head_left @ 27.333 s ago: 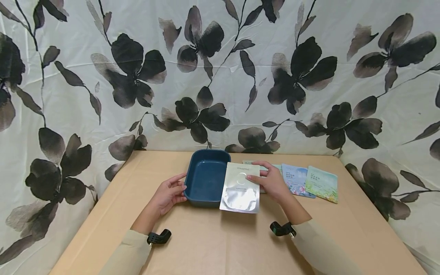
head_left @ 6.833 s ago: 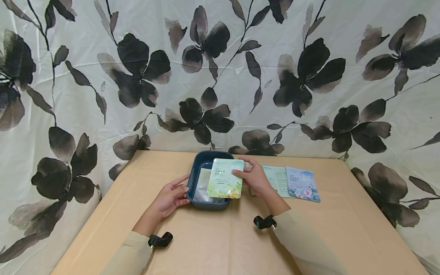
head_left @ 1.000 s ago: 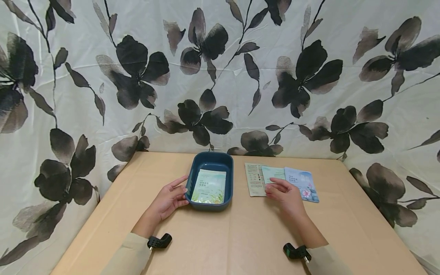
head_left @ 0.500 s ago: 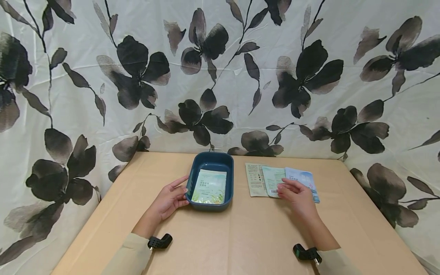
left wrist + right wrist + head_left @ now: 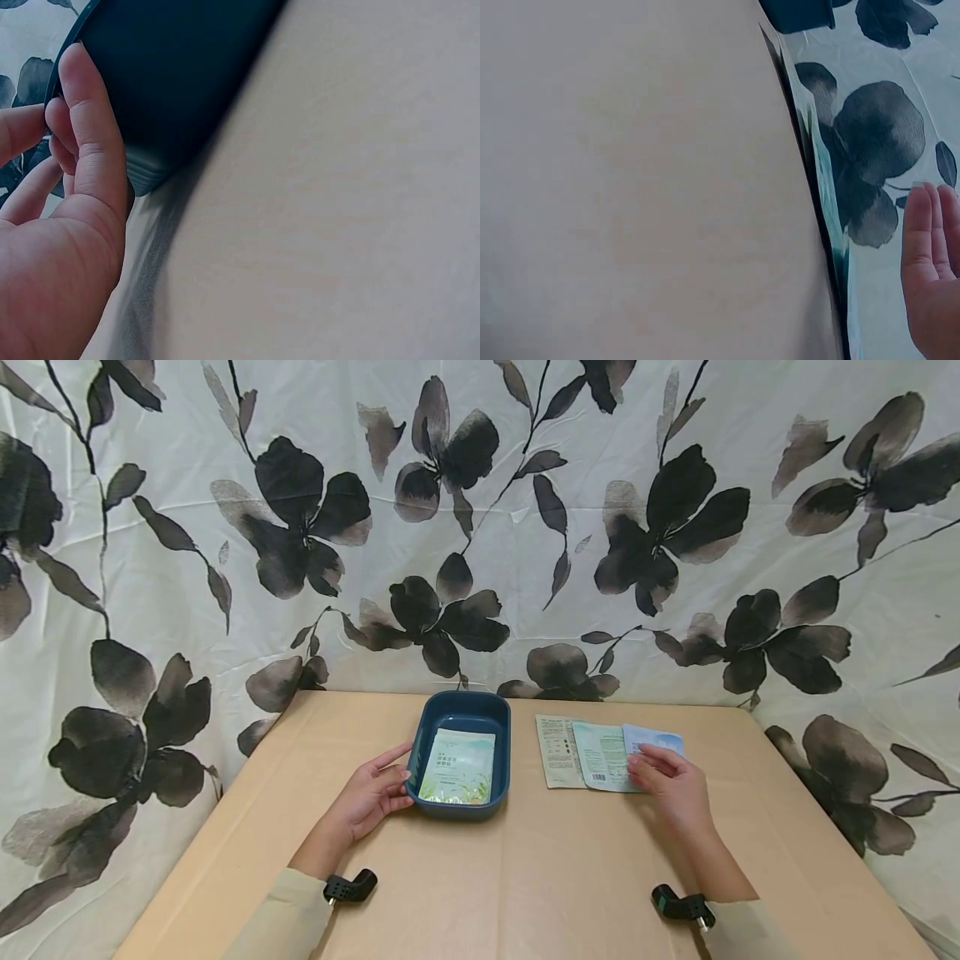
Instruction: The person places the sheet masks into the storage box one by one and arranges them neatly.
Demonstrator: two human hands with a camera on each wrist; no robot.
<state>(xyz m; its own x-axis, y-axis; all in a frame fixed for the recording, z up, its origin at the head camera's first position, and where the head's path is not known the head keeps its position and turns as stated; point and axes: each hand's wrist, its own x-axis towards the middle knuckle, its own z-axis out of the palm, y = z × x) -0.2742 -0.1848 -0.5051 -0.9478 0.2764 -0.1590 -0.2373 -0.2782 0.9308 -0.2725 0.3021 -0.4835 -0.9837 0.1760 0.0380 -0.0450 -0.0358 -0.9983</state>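
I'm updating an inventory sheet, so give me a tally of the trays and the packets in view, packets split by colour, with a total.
Dark blue tray: 1
Green-printed packet: 1
Pale, text-covered packet: 1
Mint packet: 1
Light blue packet: 1
Total: 5 (any hidden underneath can't be counted)

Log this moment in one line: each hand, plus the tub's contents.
left hand: touching navy tub | right hand: over blue sachet, contact unclear | tub contents: pale green sachet
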